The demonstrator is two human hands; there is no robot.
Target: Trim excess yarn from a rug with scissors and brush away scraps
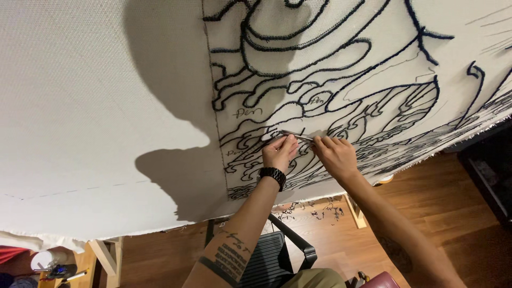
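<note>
A large white cloth (106, 106) stretched on a wooden frame fills the view, with dark yarn outlines of a curling pattern (330, 80) on its right half. My left hand (278, 152), with a black wristwatch (272, 175), pinches the cloth near the lower part of the pattern. My right hand (335, 154) is beside it and holds a thin metal tool (296, 135), its tip pointing left against the cloth above my left fingers. Whether the tool is scissors or tweezers I cannot tell.
Below the cloth are a wooden floor (426, 197) with scattered dark yarn scraps (320, 210), a black chair (277, 256), wooden frame legs (106, 256) and a spool with small items (50, 264) at the lower left. Dark furniture (490, 176) stands at the right.
</note>
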